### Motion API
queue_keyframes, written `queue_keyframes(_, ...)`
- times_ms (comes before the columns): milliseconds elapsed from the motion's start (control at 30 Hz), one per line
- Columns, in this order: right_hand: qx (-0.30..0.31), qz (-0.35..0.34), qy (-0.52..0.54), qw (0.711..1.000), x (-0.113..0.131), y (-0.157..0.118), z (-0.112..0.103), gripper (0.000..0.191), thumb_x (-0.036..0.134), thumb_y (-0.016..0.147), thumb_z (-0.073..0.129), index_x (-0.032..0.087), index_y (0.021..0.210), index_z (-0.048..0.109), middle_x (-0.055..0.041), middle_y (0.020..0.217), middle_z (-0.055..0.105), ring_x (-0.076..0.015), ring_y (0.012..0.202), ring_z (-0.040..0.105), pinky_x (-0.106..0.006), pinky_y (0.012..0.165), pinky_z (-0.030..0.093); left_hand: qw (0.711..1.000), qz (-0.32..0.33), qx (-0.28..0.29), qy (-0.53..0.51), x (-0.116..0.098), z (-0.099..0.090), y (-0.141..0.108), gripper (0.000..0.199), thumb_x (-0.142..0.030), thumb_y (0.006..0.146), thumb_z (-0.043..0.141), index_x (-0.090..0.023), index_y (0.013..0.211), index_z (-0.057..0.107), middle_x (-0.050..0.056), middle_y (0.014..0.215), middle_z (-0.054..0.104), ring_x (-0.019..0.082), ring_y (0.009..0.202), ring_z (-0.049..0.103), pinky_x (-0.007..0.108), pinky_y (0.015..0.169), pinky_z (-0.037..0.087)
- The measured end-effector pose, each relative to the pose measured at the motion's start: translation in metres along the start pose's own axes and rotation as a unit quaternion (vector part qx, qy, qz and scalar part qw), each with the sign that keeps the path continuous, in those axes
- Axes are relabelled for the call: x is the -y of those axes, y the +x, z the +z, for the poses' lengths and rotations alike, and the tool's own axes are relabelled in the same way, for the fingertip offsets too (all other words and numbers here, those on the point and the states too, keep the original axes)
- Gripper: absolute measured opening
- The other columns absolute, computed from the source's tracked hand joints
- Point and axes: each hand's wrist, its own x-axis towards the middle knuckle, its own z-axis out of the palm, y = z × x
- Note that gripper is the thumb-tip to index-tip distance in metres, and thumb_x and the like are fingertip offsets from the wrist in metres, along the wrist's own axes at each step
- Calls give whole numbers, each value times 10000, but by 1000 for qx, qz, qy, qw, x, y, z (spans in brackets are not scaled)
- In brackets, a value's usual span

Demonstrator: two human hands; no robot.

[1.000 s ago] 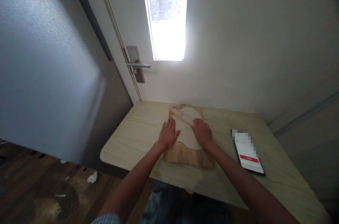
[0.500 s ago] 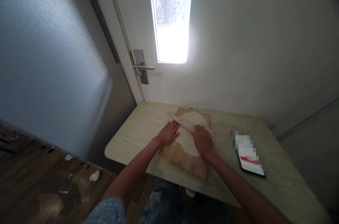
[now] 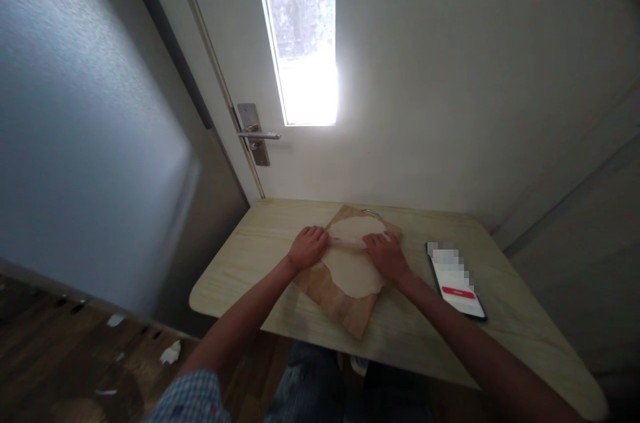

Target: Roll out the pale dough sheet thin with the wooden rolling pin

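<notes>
A wooden rolling pin (image 3: 346,242) lies across a wide, flat sheet of pale dough (image 3: 353,273). My left hand (image 3: 309,247) is closed around the pin's left end, near the dough's left edge. At the other end, my right hand (image 3: 387,255) grips the pin with its fingers curled over it. Under the dough is a wooden cutting board (image 3: 345,311), turned at an angle, with a thin metal handle (image 3: 371,213) at its far end. The pin's two ends are hidden by my hands.
The board rests on a light wood-grain table (image 3: 250,243). To the right lies a phone (image 3: 457,289) with its screen lit. Behind the table stands a white door with a lever handle (image 3: 259,135) and a narrow window. White scraps (image 3: 171,352) litter the floor at left.
My left hand has moved from lying flat on the dough to gripping the pin's left end. The pin now lies nearly level instead of slanted, and the board has turned slightly.
</notes>
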Motion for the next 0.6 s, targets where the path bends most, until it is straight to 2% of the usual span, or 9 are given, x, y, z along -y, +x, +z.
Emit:
queue_keyframes(33,-2,-12,8,1000,-6,3,-1,186,156,837,399,157,977,521,-64,944,597,-192,912,509,-377,912,244,999,-31,-8,-4,-2,-3,4,200,-223,839,367,-132,940,514,89,944,556,218,894,504,344,784,390)
queue_keyframes(100,9,-20,48,999,-14,8,-1,190,156,845,369,159,952,525,-66,957,593,-177,911,511,-341,890,268,994,-101,-17,-22,-8,-4,14,219,-247,855,332,-144,926,512,87,952,548,216,899,504,340,778,396)
queue_keyframes(167,33,-11,98,995,-15,12,0,185,210,857,356,155,910,524,-64,931,594,-161,880,520,-285,813,320,983,-171,-1,-61,-17,0,26,264,-277,873,285,-146,926,508,88,944,552,207,882,519,325,750,412)
queue_keyframes(233,47,26,134,990,-12,16,1,221,272,869,332,153,895,517,-58,893,599,-151,841,531,-253,742,343,972,-210,27,-101,-26,7,36,302,-297,882,253,-138,932,504,91,931,562,195,857,537,304,715,429)
queue_keyframes(300,45,79,140,986,-5,20,1,261,293,881,293,159,917,513,-55,888,606,-148,822,541,-247,712,346,967,-216,44,-125,-32,14,42,294,-281,879,255,-130,948,497,92,951,566,184,870,542,285,719,433)
queue_keyframes(433,35,165,95,981,7,30,2,276,249,875,280,170,980,523,-66,971,606,-159,863,546,-254,676,351,967,-212,51,-129,-37,18,41,256,-233,848,307,-110,989,482,107,1035,551,187,980,508,289,823,404)
queue_keyframes(600,2,164,59,985,13,28,12,339,210,868,270,137,1110,496,-97,1071,591,-193,999,515,-298,781,347,967,-231,13,-110,-46,16,31,330,-251,851,295,-109,1112,439,125,1240,456,230,1173,380,343,922,343)
